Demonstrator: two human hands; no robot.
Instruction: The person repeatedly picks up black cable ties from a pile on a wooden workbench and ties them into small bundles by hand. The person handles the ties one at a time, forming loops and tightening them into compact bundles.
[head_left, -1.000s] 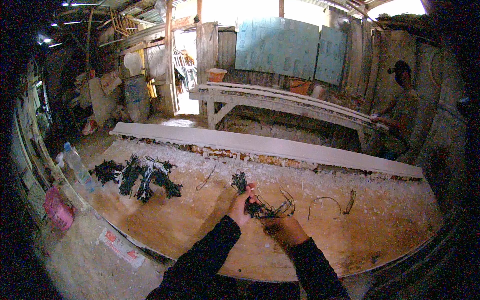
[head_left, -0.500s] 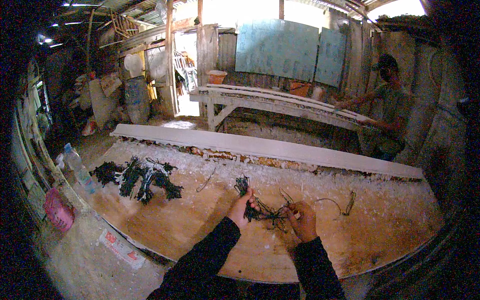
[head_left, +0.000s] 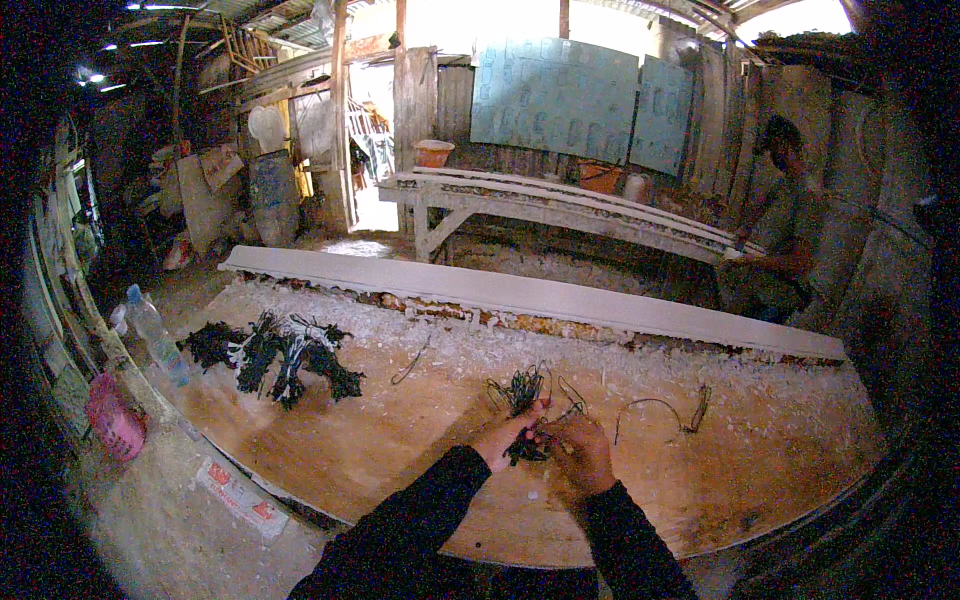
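My left hand [head_left: 506, 438] is closed round a bundle of thin dark cords or wires [head_left: 521, 391]. Loops fan out above the fist, and the bundle's other end pokes out below it. Right up against it, my right hand [head_left: 583, 450] has its fingers closed at the bundle's middle, pinching what looks like a strand; the fingertips are partly hidden. Further left on the board lie several similar tied dark bundles [head_left: 285, 362], some with pale strands. A loose curved strand [head_left: 648, 404] and a short folded piece [head_left: 698, 410] lie to the right, and another single strand [head_left: 412, 362] lies left of my hands.
The wooden board [head_left: 400, 480] has white plaster-like crumbs and a long white moulding [head_left: 500, 295] along its far edge. A clear plastic bottle [head_left: 150, 330] and a pink bag [head_left: 116, 418] are at the left. Beyond, a person [head_left: 785, 220] works at a long white bench [head_left: 560, 205].
My hands have come together. The bundle, stretched between them before, is now gathered upright in my left fist, and my right hand has moved left against it.
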